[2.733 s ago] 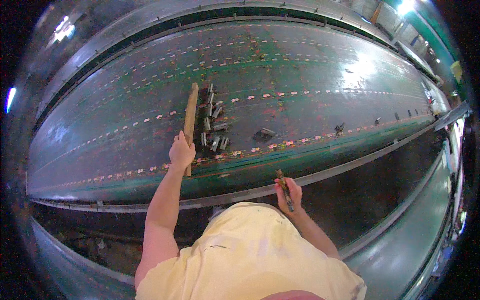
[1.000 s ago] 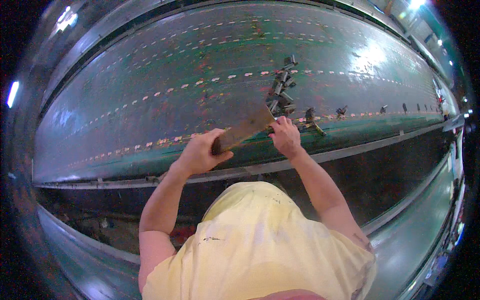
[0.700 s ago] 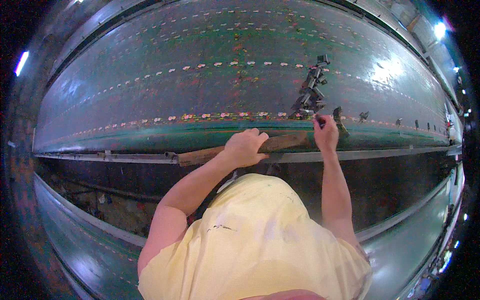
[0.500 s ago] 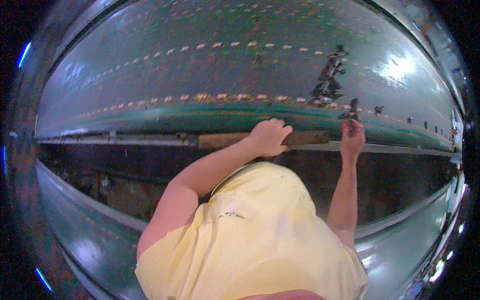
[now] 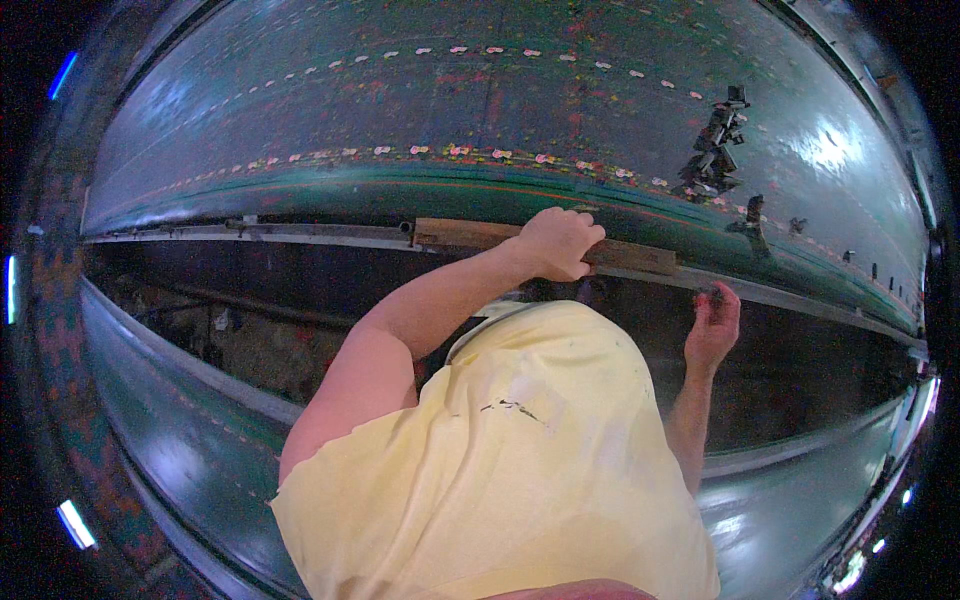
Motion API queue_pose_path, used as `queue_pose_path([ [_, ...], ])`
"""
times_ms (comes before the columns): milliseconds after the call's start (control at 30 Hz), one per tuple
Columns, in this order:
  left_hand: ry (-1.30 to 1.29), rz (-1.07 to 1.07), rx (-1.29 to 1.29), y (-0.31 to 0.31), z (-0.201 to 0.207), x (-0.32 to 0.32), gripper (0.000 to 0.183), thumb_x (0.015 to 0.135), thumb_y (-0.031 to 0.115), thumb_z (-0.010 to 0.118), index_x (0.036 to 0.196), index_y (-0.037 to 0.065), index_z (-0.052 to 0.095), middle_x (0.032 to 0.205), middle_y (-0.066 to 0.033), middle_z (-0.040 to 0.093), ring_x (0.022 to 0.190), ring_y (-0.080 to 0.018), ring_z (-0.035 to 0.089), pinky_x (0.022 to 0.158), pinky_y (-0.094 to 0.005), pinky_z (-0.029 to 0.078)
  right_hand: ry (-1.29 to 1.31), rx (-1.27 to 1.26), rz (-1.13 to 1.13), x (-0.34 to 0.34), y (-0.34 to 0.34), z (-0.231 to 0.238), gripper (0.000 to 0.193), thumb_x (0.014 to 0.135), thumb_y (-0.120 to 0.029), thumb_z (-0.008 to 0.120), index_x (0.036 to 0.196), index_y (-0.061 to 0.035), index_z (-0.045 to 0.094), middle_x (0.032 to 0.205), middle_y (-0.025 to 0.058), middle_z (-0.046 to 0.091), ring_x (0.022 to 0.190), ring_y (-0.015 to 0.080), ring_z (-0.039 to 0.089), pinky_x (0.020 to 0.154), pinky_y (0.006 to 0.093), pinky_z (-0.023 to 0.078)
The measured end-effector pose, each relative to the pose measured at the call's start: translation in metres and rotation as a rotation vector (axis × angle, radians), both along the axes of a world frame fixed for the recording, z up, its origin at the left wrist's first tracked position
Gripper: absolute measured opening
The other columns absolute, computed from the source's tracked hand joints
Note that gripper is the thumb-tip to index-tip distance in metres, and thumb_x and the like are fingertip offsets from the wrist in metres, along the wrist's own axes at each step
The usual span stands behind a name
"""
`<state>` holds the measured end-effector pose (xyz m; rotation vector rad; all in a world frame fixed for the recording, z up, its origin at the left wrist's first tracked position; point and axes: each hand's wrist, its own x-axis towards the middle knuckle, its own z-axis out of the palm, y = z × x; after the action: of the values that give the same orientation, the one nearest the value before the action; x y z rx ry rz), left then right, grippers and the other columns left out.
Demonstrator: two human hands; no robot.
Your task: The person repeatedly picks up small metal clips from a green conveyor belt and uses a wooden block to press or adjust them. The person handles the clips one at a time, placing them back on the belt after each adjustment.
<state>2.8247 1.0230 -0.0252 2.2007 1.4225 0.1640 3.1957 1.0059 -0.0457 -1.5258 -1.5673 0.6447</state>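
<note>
My left hand (image 5: 562, 243) is closed over a narrow wooden board (image 5: 640, 257) along the long table's near edge; its fingertips are partly hidden. To the right, my right hand (image 5: 713, 320) hangs just on the near side of that edge, apart from the table. Its fingers are curled together, with something dark at the tips that I cannot make out. Beyond it, a small dark piece (image 5: 755, 212) lies on the table near the edge. Farther back is a loose pile of dark pieces (image 5: 715, 150).
The long, shiny green table (image 5: 330, 190) carries rows of small pale printed shapes (image 5: 500, 153). More small dark pieces (image 5: 874, 271) lie toward the right end. A metal rail (image 5: 300, 233) runs along its near edge. Behind me stands another long green table (image 5: 200, 460), across a dark gap.
My right hand has drawn back toward me, away from the small dark piece at the table edge. My left hand stays on the board. The whole view has shifted and tilted slightly.
</note>
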Motion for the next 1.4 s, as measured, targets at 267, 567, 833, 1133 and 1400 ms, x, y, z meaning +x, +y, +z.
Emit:
queue_pose_path([
  [267,-0.01,0.011,0.007,-0.001,0.005,-0.006,0.053,0.086,0.039,0.084,0.128,0.009,0.071,0.119,-0.0197,0.073,0.113,-0.0422,0.075,0.093,-0.0566,0.062,-0.237,0.0,-0.018,-0.039,0.004,0.023,0.035,0.101,-0.002,0.078,0.135,-0.0067,0.073,0.128,0.0113,0.076,0.107,0.0202,0.074,0.093,0.0351,0.061],
  [567,0.023,0.06,-0.054,0.005,0.005,-0.007,0.061,0.081,0.037,0.086,0.135,0.013,0.073,0.123,-0.0176,0.073,0.113,-0.0437,0.074,0.096,-0.055,0.061,-0.115,0.051,0.064,-0.051,0.015,0.003,0.036,0.099,0.006,0.071,0.133,-0.006,0.07,0.111,0.0136,0.07,0.088,0.0259,0.072,0.08,0.0382,0.058],
  [833,-0.042,0.037,-0.012,0.003,0.006,-0.006,0.054,0.082,0.033,0.082,0.132,0.012,0.073,0.122,-0.0203,0.073,0.111,-0.0445,0.074,0.095,-0.0564,0.061,-0.159,0.014,0.126,-0.052,0.016,-0.008,0.035,0.095,-0.001,0.076,0.13,-0.0074,0.07,0.121,0.0199,0.073,0.112,0.0432,0.073,0.096,0.0479,0.06],
  [1133,-0.026,0.012,-0.165,0.014,0.011,-0.003,0.071,0.081,0.048,0.09,0.138,0.01,0.072,0.138,-0.0183,0.072,0.13,-0.0388,0.07,0.108,-0.0498,0.057,-0.154,0.066,0.197,-0.058,0.028,-0.014,0.035,0.095,0.001,0.075,0.129,-0.0054,0.074,0.115,0.0173,0.072,0.109,0.0408,0.074,0.093,0.0467,0.06],
  [1400,-0.176,-0.237,0.015,0.061,-0.003,0.092,0.083,0.085,0.027,0.087,0.159,0.009,0.054,0.143,-0.02,0.069,0.132,-0.041,0.068,0.109,-0.051,0.057,-0.126,0.109,0.183,-0.052,0.022,-0.014,0.036,0.098,0.002,0.071,0.133,-0.0051,0.074,0.118,0.0171,0.072,0.107,0.039,0.074,0.093,0.0448,0.061],
])
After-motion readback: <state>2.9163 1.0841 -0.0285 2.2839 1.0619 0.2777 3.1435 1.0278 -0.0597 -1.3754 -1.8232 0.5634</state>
